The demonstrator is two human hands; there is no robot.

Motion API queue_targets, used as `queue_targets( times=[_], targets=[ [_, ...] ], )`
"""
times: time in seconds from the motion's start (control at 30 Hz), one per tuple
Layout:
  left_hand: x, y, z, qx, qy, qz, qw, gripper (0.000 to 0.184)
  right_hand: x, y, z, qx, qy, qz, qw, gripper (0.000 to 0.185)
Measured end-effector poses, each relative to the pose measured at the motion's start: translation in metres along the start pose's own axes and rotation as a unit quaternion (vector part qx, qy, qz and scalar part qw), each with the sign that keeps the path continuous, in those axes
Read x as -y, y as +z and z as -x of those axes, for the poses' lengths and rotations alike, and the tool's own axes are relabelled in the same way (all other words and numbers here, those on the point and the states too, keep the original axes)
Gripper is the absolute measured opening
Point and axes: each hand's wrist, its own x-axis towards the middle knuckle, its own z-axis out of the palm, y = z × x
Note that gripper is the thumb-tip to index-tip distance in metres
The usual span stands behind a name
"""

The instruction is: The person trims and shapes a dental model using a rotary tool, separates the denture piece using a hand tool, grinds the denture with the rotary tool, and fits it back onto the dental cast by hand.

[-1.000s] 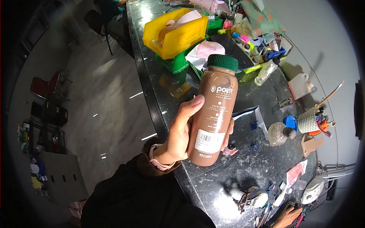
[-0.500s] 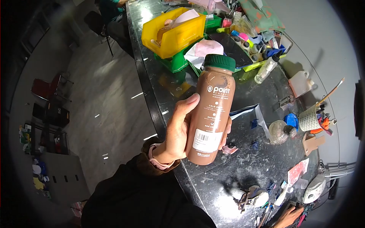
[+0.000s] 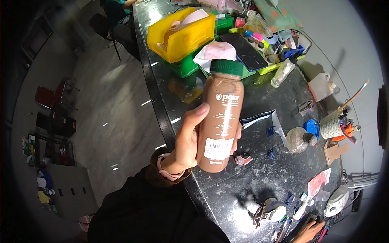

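My left hand (image 3: 185,139) is wrapped round a clear bottle of brown drink (image 3: 222,121), thumb on its left side and fingertips showing on its right. The bottle has a green cap, white print and a white barcode label; it is held above the dark table (image 3: 259,174), cap toward the top of the view. Low at the right edge of the table, my right hand (image 3: 308,232) has bent fingers at a small dark object that I cannot make out. Near it lie a metal-framed piece with a white part (image 3: 269,212) and a brush-like white tool (image 3: 300,209).
Yellow (image 3: 182,35) and green bins (image 3: 184,67) stand beyond the bottle. A tray of small bottles (image 3: 279,56), a spray bottle (image 3: 285,73), a glass jar (image 3: 299,141) and a tool cup (image 3: 331,126) line the wall side. Another person (image 3: 121,20) sits at the top left.
The bottle and my left hand have shifted slightly left in the view, and the bottle is a little more upright. My right hand stays in nearly the same place.
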Motion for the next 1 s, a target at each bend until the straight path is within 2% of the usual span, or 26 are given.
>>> queue_targets(
  times=[0.03,0.07,0.1,0.17,0.2,0.3,0.33,0.43,0.47,0.57,0.6,0.73,0.83,0.9,0.93,1.0],
  targets=[
    [0.001,-0.003,0.002,-0.011,0.02,-0.041,0.999,0.054,0.002,-0.005,-0.001,-0.004,-0.002,0.006,1.0,0.041],
    [0.003,-0.006,0.004,-0.02,0.037,-0.08,0.996,0.053,-0.015,0.024,0.007,0.062,0.048,-0.026,0.997,0.046],
    [0.002,-0.012,0.008,-0.014,0.041,-0.069,0.997,0.06,-0.022,0.034,0.012,0.129,0.102,-0.055,0.985,0.052],
    [0.007,-0.025,0.014,-0.014,0.115,-0.23,0.966,0.074,-0.035,0.045,0.024,0.11,0.065,-0.082,0.988,0.053],
    [0.008,-0.03,0.018,-0.05,0.09,-0.25,0.963,0.085,-0.031,0.04,0.022,0.12,0.079,-0.072,0.987,0.053],
    [0.009,-0.042,0.022,-0.087,0.155,-0.403,0.898,0.074,-0.03,0.045,0.025,0.116,0.088,-0.057,0.988,0.053],
    [0.004,-0.036,0.022,-0.054,0.154,-0.395,0.904,0.064,-0.031,0.049,0.027,0.109,0.087,-0.053,0.989,0.053],
    [0.005,-0.047,0.028,-0.064,0.128,-0.429,0.892,0.057,-0.03,0.048,0.024,0.14,0.107,-0.05,0.983,0.053],
    [0.013,-0.052,0.033,-0.146,0.129,-0.387,0.901,0.057,-0.031,0.049,0.024,0.132,0.101,-0.055,0.985,0.053],
    [0.011,-0.06,0.042,-0.215,0.16,-0.321,0.909,0.05,-0.031,0.048,0.027,0.124,0.094,-0.067,0.985,0.053],
    [0.011,-0.068,0.041,-0.227,0.2,-0.334,0.892,0.046,-0.03,0.046,0.026,0.129,0.099,-0.07,0.984,0.053],
    [0.004,-0.099,0.031,-0.266,0.218,-0.365,0.865,0.057,-0.03,0.055,0.03,0.076,0.085,-0.07,0.991,0.051],
    [0.006,-0.118,0.022,-0.25,0.204,-0.385,0.865,0.071,-0.005,0.014,0.01,0.116,0.149,-0.182,0.965,0.045],
    [0.005,-0.121,0.016,-0.244,0.188,-0.39,0.868,0.073,0.001,0.005,0.006,0.096,0.135,-0.185,0.969,0.039],
    [0.007,-0.125,0.013,-0.232,0.195,-0.407,0.862,0.074,0.005,0.006,0.007,0.042,0.115,-0.173,0.977,0.036],
    [0.007,-0.134,0.01,-0.225,0.204,-0.45,0.84,0.075,0.01,-0.002,0.001,0.027,0.092,-0.141,0.985,0.03]
  ],
)
